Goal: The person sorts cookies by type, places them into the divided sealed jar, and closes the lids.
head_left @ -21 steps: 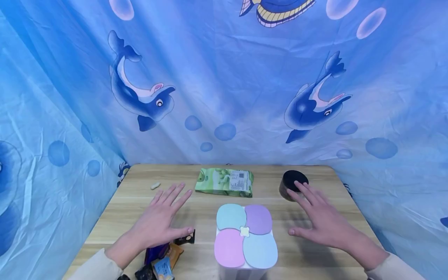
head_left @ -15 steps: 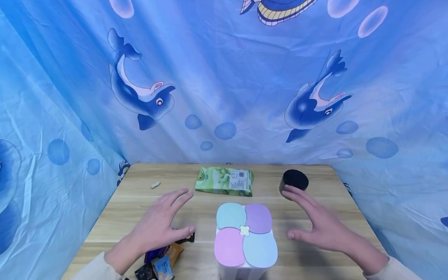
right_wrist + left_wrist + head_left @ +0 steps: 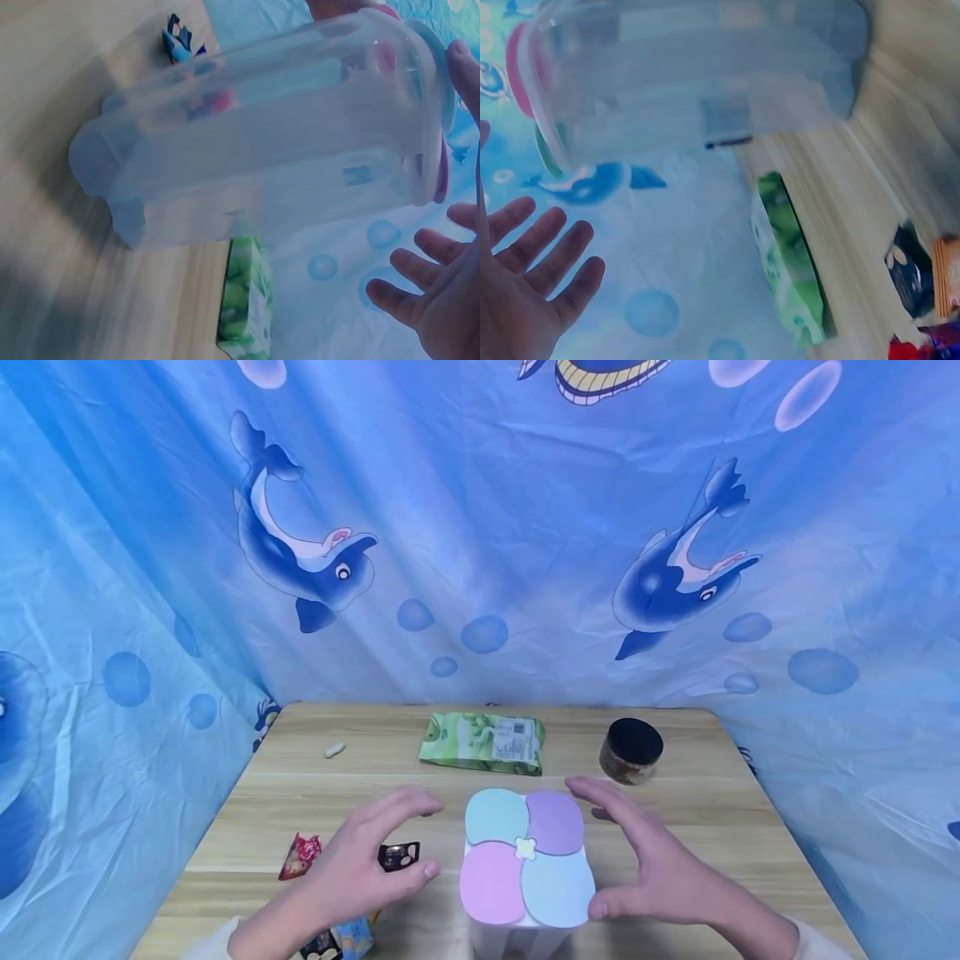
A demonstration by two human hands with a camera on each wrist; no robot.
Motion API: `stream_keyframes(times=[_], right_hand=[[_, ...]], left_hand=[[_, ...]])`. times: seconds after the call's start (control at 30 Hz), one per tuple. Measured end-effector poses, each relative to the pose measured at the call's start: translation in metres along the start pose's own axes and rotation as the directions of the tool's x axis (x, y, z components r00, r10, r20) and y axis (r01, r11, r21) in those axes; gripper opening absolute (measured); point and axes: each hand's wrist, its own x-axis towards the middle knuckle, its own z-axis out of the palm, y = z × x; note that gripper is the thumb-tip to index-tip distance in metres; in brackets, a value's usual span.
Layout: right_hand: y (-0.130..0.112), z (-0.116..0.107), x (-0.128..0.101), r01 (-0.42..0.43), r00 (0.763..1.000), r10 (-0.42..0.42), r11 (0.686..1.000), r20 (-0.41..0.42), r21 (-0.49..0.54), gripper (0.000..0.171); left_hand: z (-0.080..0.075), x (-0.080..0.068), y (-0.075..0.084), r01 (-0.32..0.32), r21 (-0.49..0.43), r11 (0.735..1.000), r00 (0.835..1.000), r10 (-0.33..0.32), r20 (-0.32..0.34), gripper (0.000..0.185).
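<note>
From the head camera, a clear plastic container stands at the near middle of the wooden table, capped by a four-petal lid in pale blue, purple and pink. The left hand sits just to its left, palm turned inward, fingers loosely curved with the thumb low near the lid's edge — a wide grip that holds nothing. The right hand mirrors it on the other side, fingers arched over the far right corner and the thumb right at the lid's near rim; whether it touches cannot be told. Its grip is also wide. Both forearms come in from the bottom corners in light sleeves.

Behind the container lies a green packet, and to the right of that a dark-lidded jar. A small pale pebble-like thing sits far left. Near the left hand lie a red sweet wrapper, a small black packet and more wrapped snacks at the table's near edge.

The left wrist view (blurred) shows the container's clear wall apart from the spread, straight fingers, with the green packet beyond.

The right wrist view shows the container close to the open fingers — one fingertip sits at the lid's rim.
</note>
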Motion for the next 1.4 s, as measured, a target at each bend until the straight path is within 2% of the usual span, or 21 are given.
stream_keyframes(times=[0.17,0.37,0.53,0.67,0.77,0.9,1.13,1.4], right_hand=[[0.001,0.007,0.003,0.028,0.999,-0.031,0.995,0.036,0.092,0.104],[-0.001,0.011,0.005,0.050,0.997,-0.056,0.992,0.049,0.113,0.107],[0.000,0.009,0.007,0.037,0.998,-0.040,0.996,0.046,0.082,0.106],[0.005,0.007,0.009,-0.034,0.999,0.032,0.997,0.038,0.071,0.109],[0.009,0.006,0.011,-0.090,0.995,0.086,0.990,0.043,0.107,0.111],[0.014,0.004,0.017,-0.100,0.994,0.092,0.981,0.052,0.167,0.111],[0.021,-0.001,0.026,-0.072,0.997,0.063,0.980,0.054,0.188,0.109],[0.020,-0.002,0.029,-0.074,0.996,0.062,0.977,0.068,0.202,0.108]], left_hand=[[0.004,-0.001,0.011,-0.111,-0.054,0.992,0.994,0.112,0.009,0.050],[0.007,-0.004,0.016,-0.167,-0.122,0.978,0.986,0.167,-0.012,0.048],[0.006,-0.005,0.018,-0.159,-0.139,0.977,0.987,0.160,-0.007,0.047],[0.004,-0.003,0.020,-0.151,-0.136,0.979,0.989,0.150,-0.019,0.045],[0.004,0.000,0.022,-0.151,-0.162,0.975,0.989,0.147,-0.034,0.044],[0.004,0.006,0.025,-0.173,-0.186,0.967,0.985,0.168,-0.046,0.044],[0.005,0.014,0.024,-0.126,-0.196,0.973,0.991,0.134,0.030,0.040],[0.010,0.024,0.012,-0.159,-0.213,0.964,0.980,0.180,0.083,0.032]])
